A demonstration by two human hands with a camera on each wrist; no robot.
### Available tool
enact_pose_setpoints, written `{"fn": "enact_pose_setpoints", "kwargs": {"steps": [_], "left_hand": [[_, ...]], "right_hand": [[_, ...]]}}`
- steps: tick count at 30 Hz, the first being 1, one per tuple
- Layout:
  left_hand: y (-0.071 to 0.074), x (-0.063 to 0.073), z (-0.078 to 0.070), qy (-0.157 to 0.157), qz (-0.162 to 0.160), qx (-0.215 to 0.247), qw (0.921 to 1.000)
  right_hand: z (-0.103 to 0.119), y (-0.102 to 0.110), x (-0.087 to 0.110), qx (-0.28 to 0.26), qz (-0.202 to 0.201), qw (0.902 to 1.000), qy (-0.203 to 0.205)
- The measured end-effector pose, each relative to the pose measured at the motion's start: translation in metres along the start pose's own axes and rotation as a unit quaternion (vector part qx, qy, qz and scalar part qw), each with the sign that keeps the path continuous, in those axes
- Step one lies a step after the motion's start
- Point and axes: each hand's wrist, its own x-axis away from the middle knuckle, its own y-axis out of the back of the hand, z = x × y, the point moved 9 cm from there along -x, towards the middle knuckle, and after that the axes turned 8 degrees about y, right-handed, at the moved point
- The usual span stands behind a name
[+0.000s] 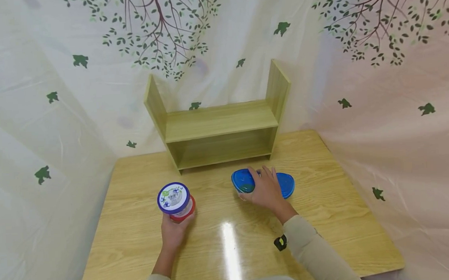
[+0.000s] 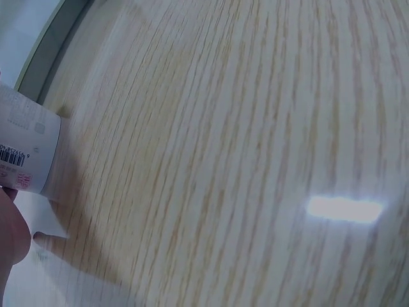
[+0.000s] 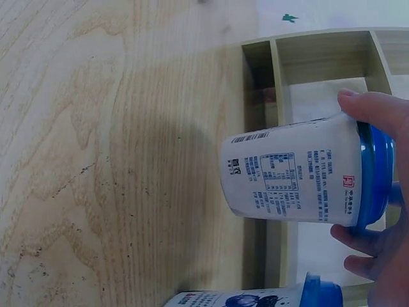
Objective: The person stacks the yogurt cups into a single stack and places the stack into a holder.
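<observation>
We saw the left hand (image 1: 174,233) clamped on a purple-lidded tub (image 1: 173,198), right hand (image 1: 266,190) gripping a blue-lidded cup (image 1: 243,180), second blue-lidded cup (image 1: 286,184) just beside it.

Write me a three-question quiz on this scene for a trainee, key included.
1. True or false: the right hand grips a cup with a red lid.
2. Which hand is nearer the purple-rimmed cup? A) left B) right
3. Fill in the blank: beyond both hands, a wooden ____ stands on the table.

Key:
1. False; it grips a blue-lidded cup.
2. A, the left hand.
3. Shelf.
</observation>
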Motion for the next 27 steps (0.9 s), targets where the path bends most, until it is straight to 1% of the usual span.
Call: {"fn": "enact_pose_setpoints", "kwargs": {"steps": [3,4,6,10,11,13,15,16,19,20,22,27], "left_hand": [[0.001,0.001,-0.001,-0.011,-0.007,0.007,0.9999],[0.001,0.003,-0.006,-0.011,-0.009,0.012,0.9998],[0.002,0.003,-0.006,-0.015,-0.01,0.013,0.9997],[0.002,0.002,-0.006,-0.012,-0.009,0.014,0.9998],[0.001,0.0,-0.001,-0.014,-0.008,0.014,0.9998],[0.001,0.0,-0.001,-0.013,-0.007,0.013,0.9998],[0.001,0.001,-0.001,-0.013,-0.007,0.016,0.9998],[0.001,0.001,-0.001,-0.014,-0.006,0.015,0.9998],[0.001,0.001,0.0,-0.012,-0.007,0.017,0.9998],[0.001,0.001,0.0,-0.012,-0.007,0.019,0.9997],[0.001,0.001,0.0,-0.013,-0.006,0.02,0.9997],[0.001,0.0,0.001,-0.017,-0.001,0.027,0.9995]], "right_hand": [[0.002,0.004,-0.003,-0.006,-0.003,1.0,-0.001],[0.004,0.005,-0.003,-0.008,-0.003,1.0,-0.002],[0.007,0.008,-0.005,-0.015,-0.005,0.9999,-0.001],[0.016,0.013,-0.009,-0.034,-0.005,0.9994,0.003],[0.019,0.014,-0.011,-0.041,-0.004,0.9991,0.004],[0.025,0.017,-0.013,-0.069,-0.002,0.9976,0.005],[0.032,0.018,-0.016,-0.116,0.004,0.9933,-0.002],[0.035,0.019,-0.016,-0.144,0.008,0.9895,-0.011],[0.042,0.02,-0.018,-0.221,0.012,0.9744,-0.039],[0.044,0.02,-0.019,-0.237,0.013,0.9703,-0.046],[0.05,0.02,-0.021,-0.259,0.012,0.9646,-0.047],[0.068,0.024,-0.029,-0.295,-0.004,0.9555,-0.017]]}}
